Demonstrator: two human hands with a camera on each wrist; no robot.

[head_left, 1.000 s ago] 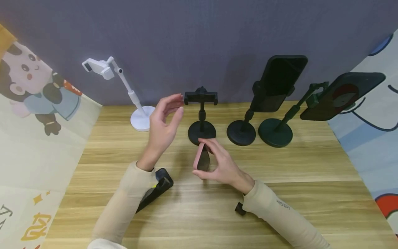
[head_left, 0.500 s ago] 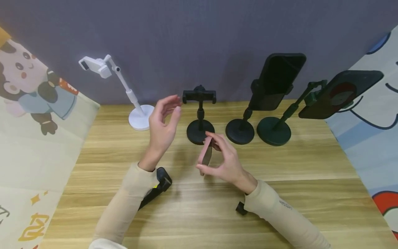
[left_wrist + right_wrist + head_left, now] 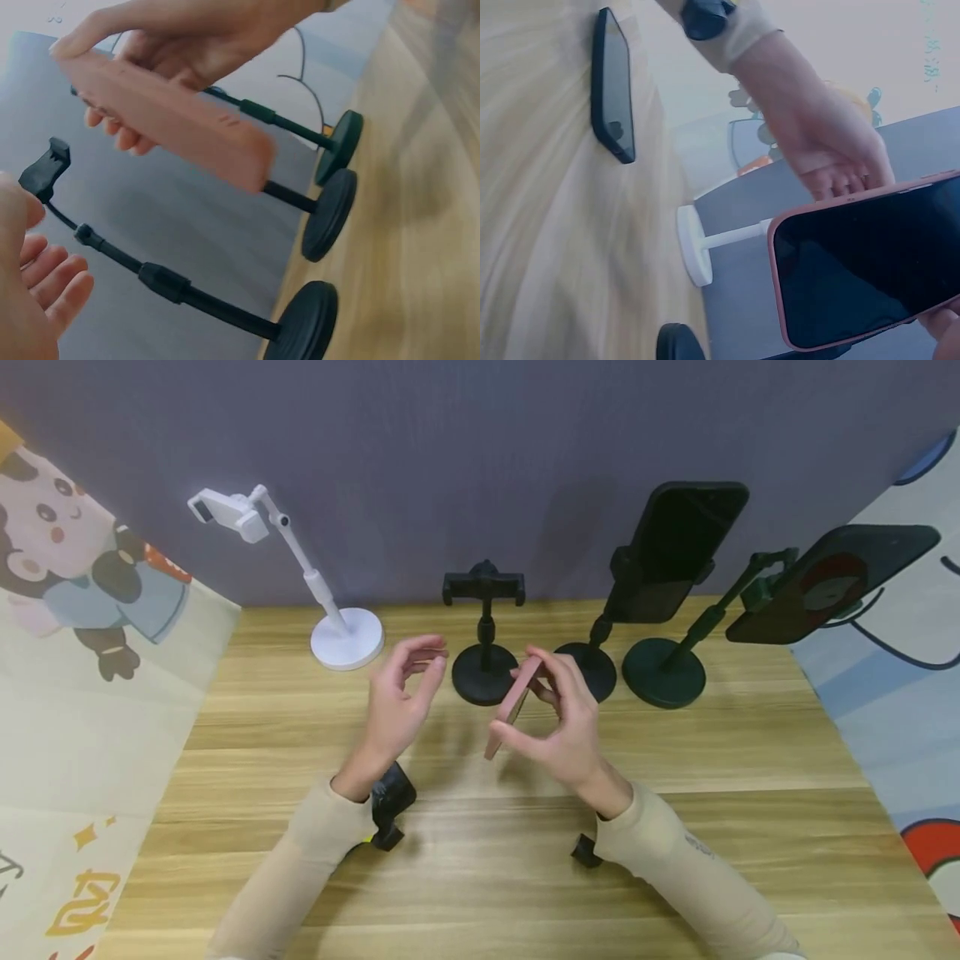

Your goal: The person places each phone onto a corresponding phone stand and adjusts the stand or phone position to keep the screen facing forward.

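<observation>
My right hand (image 3: 566, 722) pinches a smartphone in a pink case (image 3: 517, 700) between thumb and fingers, above the table. Its dark screen shows in the right wrist view, where the pink-cased phone (image 3: 870, 266) lies sideways. My left hand (image 3: 401, 693) holds nothing; its fingers are loosely bent, left of the phone. Just behind both hands stands a black phone stand (image 3: 485, 672) with its clamp (image 3: 483, 587) unfilled and level. In the left wrist view, the stand's thin neck (image 3: 161, 281) rises between my left hand (image 3: 41, 277) and the pink-cased phone.
A white phone stand (image 3: 347, 639) with a bare clamp is at the back left. To the right, another black stand holds a dark phone (image 3: 678, 552), and a dark green stand (image 3: 663, 672) holds a further phone (image 3: 836, 581). One black phone (image 3: 613, 90) lies on the wooden table.
My right hand has moved right and away from me with the pink-cased phone, whose edge now slants more. My left hand has shifted slightly closer to me.
</observation>
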